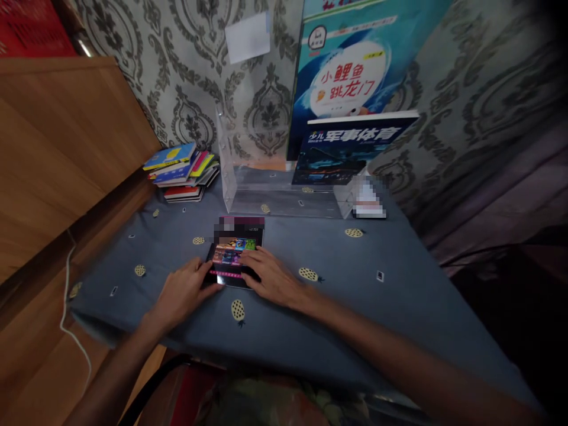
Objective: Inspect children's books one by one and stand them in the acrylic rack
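A small black book with rows of colourful pictures and a pink stripe on its cover lies on the cloth-covered table in front of me. My left hand grips its lower left corner, thumb along the near edge. On the opposite side my right hand holds the right edge, its fingers reaching over the cover. Part of the book's top is blurred out. Beyond it stands a clear acrylic book rack, with a dark blue magazine leaning at its right end.
A stack of books sits at the back left of the table. Behind the magazine rises a tall teal picture book. A partly blurred white object is right of the rack. A wooden panel borders the left side; a white cable hangs there.
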`<state>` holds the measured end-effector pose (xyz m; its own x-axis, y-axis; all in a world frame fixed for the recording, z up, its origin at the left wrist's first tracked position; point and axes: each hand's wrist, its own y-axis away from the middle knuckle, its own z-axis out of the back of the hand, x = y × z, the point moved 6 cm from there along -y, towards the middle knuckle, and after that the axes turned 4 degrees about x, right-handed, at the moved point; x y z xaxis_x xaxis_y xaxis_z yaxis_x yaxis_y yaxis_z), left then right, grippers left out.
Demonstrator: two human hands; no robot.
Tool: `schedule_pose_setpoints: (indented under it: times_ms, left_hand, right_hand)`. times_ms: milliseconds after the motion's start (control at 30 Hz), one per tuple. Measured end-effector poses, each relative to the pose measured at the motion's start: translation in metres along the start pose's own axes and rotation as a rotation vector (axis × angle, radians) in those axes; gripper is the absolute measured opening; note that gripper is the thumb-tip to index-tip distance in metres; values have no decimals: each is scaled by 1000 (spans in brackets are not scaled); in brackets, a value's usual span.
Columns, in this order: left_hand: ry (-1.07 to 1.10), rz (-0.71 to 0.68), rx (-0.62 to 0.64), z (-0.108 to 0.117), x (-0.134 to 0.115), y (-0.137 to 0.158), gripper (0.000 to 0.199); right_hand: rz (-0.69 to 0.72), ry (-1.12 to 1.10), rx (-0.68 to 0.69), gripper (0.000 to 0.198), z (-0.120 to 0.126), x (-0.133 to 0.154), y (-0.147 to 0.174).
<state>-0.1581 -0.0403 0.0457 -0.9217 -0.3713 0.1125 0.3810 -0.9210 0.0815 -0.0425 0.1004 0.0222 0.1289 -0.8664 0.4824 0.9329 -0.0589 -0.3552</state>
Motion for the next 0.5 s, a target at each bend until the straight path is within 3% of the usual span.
schedule_pose_setpoints:
  times_ms: [100, 233, 500]
  left_hand:
    - [-11, -26, -29, -1, -5, 1, 45]
    - [-20, -44, -102, 3, -5, -8, 37]
    - [-7, -79, -94, 11, 0, -18, 38]
  right_hand:
    - [9, 2, 10, 30, -4, -7, -4]
    - [13, 9, 21, 32, -6, -16, -10]
    - [23, 39, 29, 31, -4, -21, -16]
